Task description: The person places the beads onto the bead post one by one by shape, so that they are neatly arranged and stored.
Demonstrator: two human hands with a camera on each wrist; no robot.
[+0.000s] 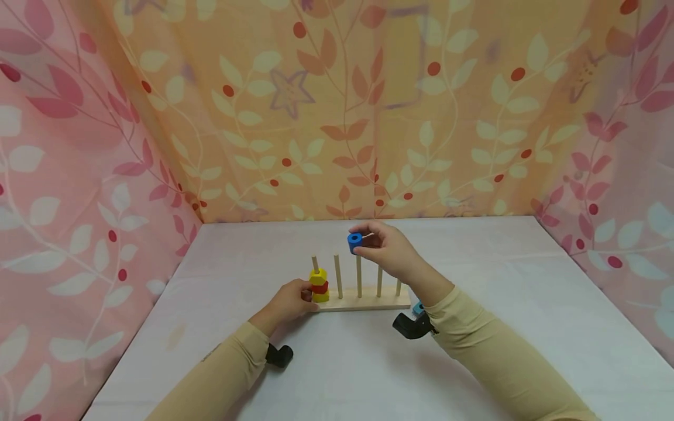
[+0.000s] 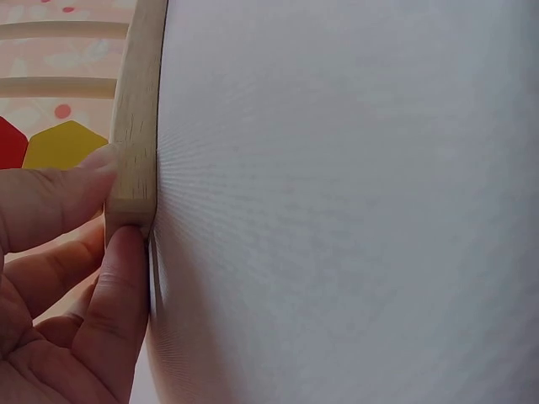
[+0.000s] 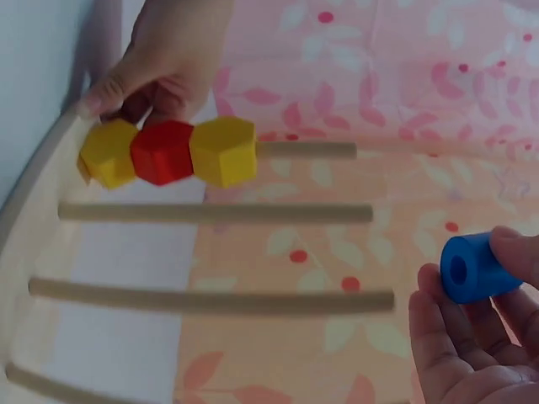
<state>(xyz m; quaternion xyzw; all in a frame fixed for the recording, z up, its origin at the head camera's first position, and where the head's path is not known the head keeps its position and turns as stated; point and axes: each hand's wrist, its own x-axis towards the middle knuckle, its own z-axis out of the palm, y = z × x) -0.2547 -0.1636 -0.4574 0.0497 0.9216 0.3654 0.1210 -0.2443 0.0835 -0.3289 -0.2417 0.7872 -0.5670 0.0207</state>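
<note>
Pinching the likely light, hard blue cylinder (image 3: 482, 269) by its sides in my right grip (image 1: 388, 248); left grip (image 1: 288, 301) clasps the peg stand (image 1: 350, 302).

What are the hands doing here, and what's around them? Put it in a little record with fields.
Left hand: grips one end of the pale wooden peg stand
Right hand: holds a blue cylindrical bead, not on any peg
Leftmost peg: red faceted bead between two yellow faceted beads
Other four pegs: no beads visible
Partly hidden: light-blue piece near the right sleeve
</note>
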